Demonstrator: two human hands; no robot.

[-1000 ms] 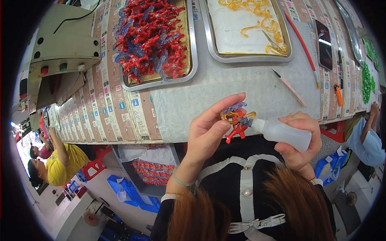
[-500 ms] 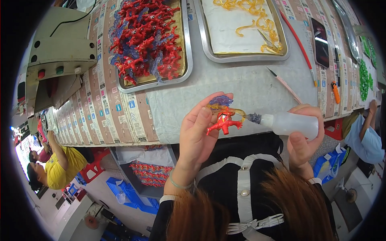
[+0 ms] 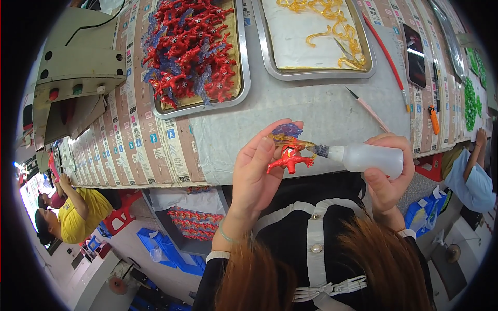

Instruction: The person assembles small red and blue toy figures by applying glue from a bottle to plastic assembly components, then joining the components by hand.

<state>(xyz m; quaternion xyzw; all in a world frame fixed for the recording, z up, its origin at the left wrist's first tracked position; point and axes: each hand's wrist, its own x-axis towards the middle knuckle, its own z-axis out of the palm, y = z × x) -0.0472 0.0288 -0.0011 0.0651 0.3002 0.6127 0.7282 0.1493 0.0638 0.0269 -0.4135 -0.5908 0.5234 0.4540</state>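
Between the thumb and fingers of my left hand (image 3: 258, 168) is a small red figurine (image 3: 291, 158) with a clear purple-blue piece and a clear amber piece at its upper side. My right hand (image 3: 390, 168) is wrapped round a translucent white squeeze bottle (image 3: 372, 159), tilted sideways. Its dark-crusted nozzle (image 3: 321, 150) points left and reaches the amber part beside the figurine; whether the tip touches it I cannot tell. Both hands are above the table's near edge.
A metal tray (image 3: 245, 78) heaped with red-and-purple figurines stands at the back left. Another tray (image 3: 321, 75) holds amber pieces and tweezers. A craft knife (image 3: 367, 109), a red brush (image 3: 386, 54), a phone (image 3: 414, 56) and an orange cutter (image 3: 433, 120) lie right. Co-workers sit at both sides.
My right hand has moved slightly left with the bottle, bringing the nozzle closer in to the figurine. My left hand keeps the figurine nearly in place.
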